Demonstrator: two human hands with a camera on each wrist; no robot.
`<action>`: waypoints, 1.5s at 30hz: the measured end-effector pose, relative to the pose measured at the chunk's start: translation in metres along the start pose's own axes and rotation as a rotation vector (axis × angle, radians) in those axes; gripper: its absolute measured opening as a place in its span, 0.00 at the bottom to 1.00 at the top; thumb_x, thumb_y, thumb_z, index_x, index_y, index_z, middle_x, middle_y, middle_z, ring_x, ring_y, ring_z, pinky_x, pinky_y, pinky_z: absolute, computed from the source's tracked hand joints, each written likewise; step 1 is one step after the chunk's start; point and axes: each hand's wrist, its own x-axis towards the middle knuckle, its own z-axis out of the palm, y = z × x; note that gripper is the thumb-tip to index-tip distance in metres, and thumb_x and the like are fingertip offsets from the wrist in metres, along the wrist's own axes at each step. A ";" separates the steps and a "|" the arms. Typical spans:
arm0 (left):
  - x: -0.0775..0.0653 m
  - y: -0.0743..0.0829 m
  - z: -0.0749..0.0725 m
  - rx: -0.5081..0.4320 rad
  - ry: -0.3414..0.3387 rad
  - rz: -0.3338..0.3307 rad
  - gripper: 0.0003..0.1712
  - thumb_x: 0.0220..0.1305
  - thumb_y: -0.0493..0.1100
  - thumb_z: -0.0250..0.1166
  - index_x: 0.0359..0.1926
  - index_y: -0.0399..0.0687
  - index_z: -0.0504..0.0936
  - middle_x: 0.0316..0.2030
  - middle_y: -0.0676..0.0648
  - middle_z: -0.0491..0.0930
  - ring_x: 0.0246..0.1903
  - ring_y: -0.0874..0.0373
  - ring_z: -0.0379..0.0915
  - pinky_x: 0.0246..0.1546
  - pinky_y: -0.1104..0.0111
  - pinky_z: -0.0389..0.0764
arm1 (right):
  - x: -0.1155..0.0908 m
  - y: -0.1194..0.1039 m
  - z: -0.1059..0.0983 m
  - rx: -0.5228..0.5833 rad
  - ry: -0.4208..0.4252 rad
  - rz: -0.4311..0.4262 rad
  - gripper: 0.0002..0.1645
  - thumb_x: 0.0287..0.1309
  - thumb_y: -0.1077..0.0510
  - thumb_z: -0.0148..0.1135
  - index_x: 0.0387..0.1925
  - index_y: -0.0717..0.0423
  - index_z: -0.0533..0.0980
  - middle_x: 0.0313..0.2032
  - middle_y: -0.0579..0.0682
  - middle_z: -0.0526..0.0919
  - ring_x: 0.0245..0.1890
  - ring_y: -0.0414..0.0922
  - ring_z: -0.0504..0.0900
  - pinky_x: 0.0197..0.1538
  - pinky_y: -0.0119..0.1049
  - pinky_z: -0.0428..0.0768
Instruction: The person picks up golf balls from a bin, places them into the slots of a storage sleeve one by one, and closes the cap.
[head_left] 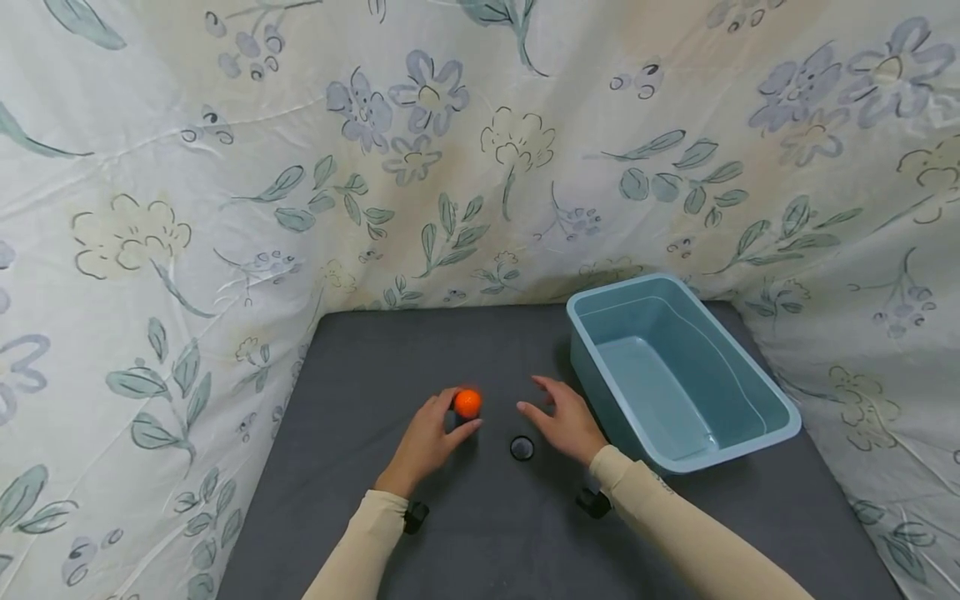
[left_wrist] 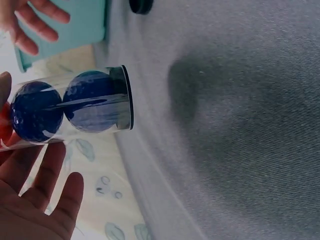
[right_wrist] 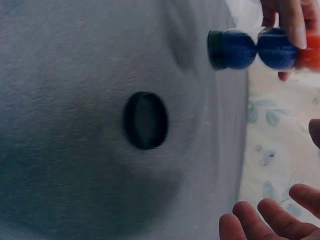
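Observation:
My left hand grips a clear plastic tube around its upper part, thumb on one side and fingers on the other. Inside the tube, two dark blue balls are stacked below an orange ball, which shows at the top in the head view. The tube stands upright over the dark cloth, its base capped in black. My right hand hovers with spread, slightly bent fingers and holds nothing. Below and left of it, a round black lid lies on the cloth.
A light blue plastic bin stands at the right, close beyond my right hand and forearm. Dark grey cloth covers the table. Floral fabric hangs along the back and both sides.

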 end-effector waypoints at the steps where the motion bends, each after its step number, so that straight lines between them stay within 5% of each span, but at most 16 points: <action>1: -0.001 -0.001 0.001 -0.007 -0.003 -0.014 0.32 0.66 0.56 0.73 0.67 0.53 0.75 0.52 0.44 0.82 0.47 0.47 0.80 0.51 0.52 0.83 | 0.000 0.003 0.002 -0.006 -0.001 0.007 0.40 0.67 0.40 0.68 0.73 0.52 0.70 0.67 0.59 0.78 0.61 0.58 0.81 0.61 0.57 0.82; 7: -0.007 -0.008 0.004 -0.038 -0.010 -0.049 0.32 0.67 0.57 0.71 0.67 0.54 0.75 0.50 0.45 0.80 0.44 0.44 0.77 0.46 0.56 0.79 | -0.004 0.019 0.009 -0.026 -0.005 0.047 0.40 0.67 0.40 0.69 0.73 0.53 0.70 0.67 0.60 0.77 0.62 0.58 0.81 0.62 0.58 0.81; 19: -0.013 -0.023 0.010 -0.061 -0.014 -0.085 0.31 0.66 0.59 0.71 0.65 0.55 0.76 0.53 0.47 0.83 0.49 0.48 0.78 0.53 0.50 0.81 | -0.007 0.039 0.021 -0.102 -0.015 0.046 0.39 0.62 0.42 0.73 0.66 0.59 0.76 0.61 0.60 0.82 0.59 0.56 0.82 0.62 0.57 0.79; 26: -0.013 -0.028 0.015 -0.054 -0.022 -0.113 0.31 0.65 0.57 0.73 0.65 0.56 0.76 0.57 0.47 0.83 0.55 0.48 0.79 0.60 0.48 0.80 | -0.009 0.044 0.032 -0.147 -0.100 0.000 0.39 0.56 0.41 0.78 0.63 0.57 0.79 0.52 0.56 0.84 0.50 0.51 0.83 0.53 0.51 0.82; 35: -0.013 -0.030 0.017 -0.030 -0.022 -0.134 0.33 0.64 0.56 0.74 0.66 0.56 0.76 0.57 0.46 0.83 0.55 0.49 0.80 0.60 0.48 0.80 | -0.013 0.040 0.042 -0.244 -0.198 -0.125 0.39 0.46 0.45 0.85 0.58 0.56 0.81 0.48 0.53 0.83 0.46 0.47 0.81 0.53 0.50 0.82; 45: -0.013 -0.029 0.015 -0.033 -0.024 -0.122 0.34 0.64 0.56 0.74 0.67 0.55 0.74 0.55 0.45 0.83 0.52 0.50 0.80 0.57 0.48 0.81 | -0.015 0.039 0.048 -0.319 -0.207 -0.142 0.28 0.49 0.51 0.84 0.53 0.50 0.83 0.42 0.48 0.79 0.39 0.43 0.79 0.44 0.45 0.81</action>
